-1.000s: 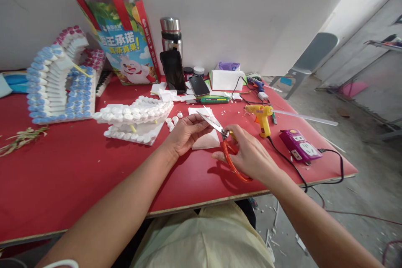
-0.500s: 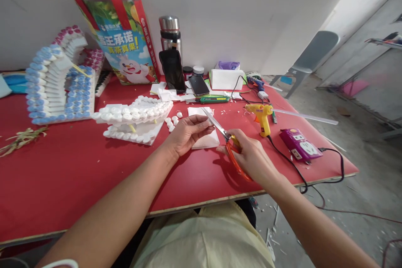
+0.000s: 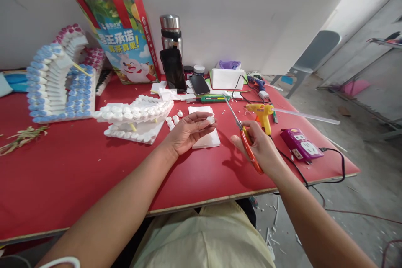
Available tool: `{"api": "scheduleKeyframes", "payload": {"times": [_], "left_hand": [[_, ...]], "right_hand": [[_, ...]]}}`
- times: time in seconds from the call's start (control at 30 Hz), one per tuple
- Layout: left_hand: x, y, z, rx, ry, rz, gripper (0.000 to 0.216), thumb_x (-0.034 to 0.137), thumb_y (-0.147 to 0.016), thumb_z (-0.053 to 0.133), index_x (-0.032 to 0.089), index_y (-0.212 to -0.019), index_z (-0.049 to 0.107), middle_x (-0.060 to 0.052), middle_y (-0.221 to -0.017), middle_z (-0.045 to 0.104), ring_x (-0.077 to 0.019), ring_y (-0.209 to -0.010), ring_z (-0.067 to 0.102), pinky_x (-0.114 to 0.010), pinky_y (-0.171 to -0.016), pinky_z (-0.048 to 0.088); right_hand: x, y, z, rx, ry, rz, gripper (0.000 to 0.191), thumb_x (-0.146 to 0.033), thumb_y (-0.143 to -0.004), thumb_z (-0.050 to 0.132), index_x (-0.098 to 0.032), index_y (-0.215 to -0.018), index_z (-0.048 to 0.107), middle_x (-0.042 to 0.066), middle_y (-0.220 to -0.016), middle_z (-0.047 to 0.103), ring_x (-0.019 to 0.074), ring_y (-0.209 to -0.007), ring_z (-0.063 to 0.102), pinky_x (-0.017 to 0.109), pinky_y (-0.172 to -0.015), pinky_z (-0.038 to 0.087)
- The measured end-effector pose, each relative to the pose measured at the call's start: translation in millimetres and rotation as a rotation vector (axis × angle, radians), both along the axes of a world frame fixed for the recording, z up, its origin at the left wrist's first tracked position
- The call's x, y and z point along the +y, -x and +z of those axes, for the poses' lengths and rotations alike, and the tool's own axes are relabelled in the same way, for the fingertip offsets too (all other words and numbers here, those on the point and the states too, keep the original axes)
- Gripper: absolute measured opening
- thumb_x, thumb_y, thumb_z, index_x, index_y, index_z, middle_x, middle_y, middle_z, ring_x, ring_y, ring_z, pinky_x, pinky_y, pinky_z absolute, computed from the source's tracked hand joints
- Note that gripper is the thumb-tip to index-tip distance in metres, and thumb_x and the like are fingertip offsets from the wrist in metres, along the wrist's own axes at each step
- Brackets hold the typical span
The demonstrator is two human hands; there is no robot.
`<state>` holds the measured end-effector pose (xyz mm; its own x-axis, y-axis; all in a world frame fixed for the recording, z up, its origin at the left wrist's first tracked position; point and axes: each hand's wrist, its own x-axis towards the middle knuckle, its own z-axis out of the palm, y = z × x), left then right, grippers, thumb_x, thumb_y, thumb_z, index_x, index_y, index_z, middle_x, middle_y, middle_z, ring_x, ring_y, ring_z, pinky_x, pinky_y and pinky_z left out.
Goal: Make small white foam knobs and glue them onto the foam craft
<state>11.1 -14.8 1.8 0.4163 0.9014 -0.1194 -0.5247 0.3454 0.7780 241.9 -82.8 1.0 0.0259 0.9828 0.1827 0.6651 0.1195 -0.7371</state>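
My left hand (image 3: 187, 132) pinches a small white foam piece (image 3: 210, 120) between thumb and fingertips, just above a white foam sheet (image 3: 205, 138) lying on the red table (image 3: 78, 167). My right hand (image 3: 258, 147) is closed round the orange handles of a pair of scissors (image 3: 241, 134), whose blades are together and point up and away, clear of the foam piece. A white foam model (image 3: 135, 117) studded with round white pieces lies left of my left hand.
A yellow glue gun (image 3: 261, 114) and a purple power strip (image 3: 300, 143) with its black cable lie right of my right hand. At the back stand a printed bag (image 3: 125, 46), a steel flask (image 3: 171, 35), two phones, a white box (image 3: 226, 78). A blue-studded foam model (image 3: 59, 79) sits far left.
The scissors have pulled away to the right from my left hand and their blades have closed. My left hand now holds the small cut foam piece in the open.
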Motion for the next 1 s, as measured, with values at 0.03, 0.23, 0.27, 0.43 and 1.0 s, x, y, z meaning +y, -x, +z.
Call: {"api": "scheduleKeyframes", "payload": {"times": [0.03,0.23,0.27,0.43,1.0], "left_hand": [[0,0,0.3,0.012,-0.008,0.005,0.027,0.011,-0.069,0.087,0.015,-0.094,0.079,-0.007,-0.095,0.079,-0.0174,-0.088,0.075,-0.034,-0.098,0.057],[0,-3,-1.5,0.061,-0.109,0.072,0.028,0.017,-0.068,0.09,0.015,-0.093,0.079,-0.006,-0.092,0.078,-0.0173,-0.086,0.073,-0.036,-0.095,0.056],[0,-3,-2.3,0.065,-0.13,0.077,0.028,0.018,-0.068,0.09,0.015,-0.093,0.079,-0.006,-0.091,0.077,-0.0173,-0.085,0.073,-0.036,-0.094,0.056],[-1,-5,-4.9,0.096,-0.198,0.05,0.025,0.02,-0.068,0.09,0.016,-0.091,0.079,-0.005,-0.086,0.076,-0.0167,-0.082,0.071,-0.033,-0.086,0.056],[0,-5,-7.1,0.131,-0.233,0.041,0.034,0.016,-0.066,0.089,0.017,-0.096,0.075,-0.004,-0.087,0.075,-0.0167,-0.081,0.07,-0.034,-0.086,0.053]], "right_hand": [[-1,0,1.1,-0.004,0.0,0.005,0.048,-0.062,-0.086,0.066,-0.026,-0.114,0.052,-0.008,-0.066,0.042,0.0132,-0.054,0.044,0.027,-0.053,0.038],[-11,3,13.2,-0.21,-0.025,0.154,0.059,-0.065,-0.086,0.066,-0.023,-0.124,0.048,0.001,-0.084,0.059,0.0183,-0.07,0.055,0.029,-0.063,0.045],[-12,5,14.5,-0.259,-0.032,0.173,0.063,-0.066,-0.085,0.066,-0.023,-0.126,0.048,0.005,-0.093,0.062,0.0209,-0.077,0.059,0.032,-0.068,0.047],[-14,13,13.6,-0.4,-0.104,0.165,0.068,-0.071,-0.086,0.063,-0.021,-0.13,0.05,0.015,-0.11,0.062,0.0311,-0.095,0.063,0.043,-0.083,0.05],[-13,15,13.5,-0.414,-0.093,0.137,0.065,-0.072,-0.087,0.06,-0.021,-0.127,0.054,0.016,-0.11,0.066,0.0315,-0.094,0.066,0.041,-0.079,0.05]]}}
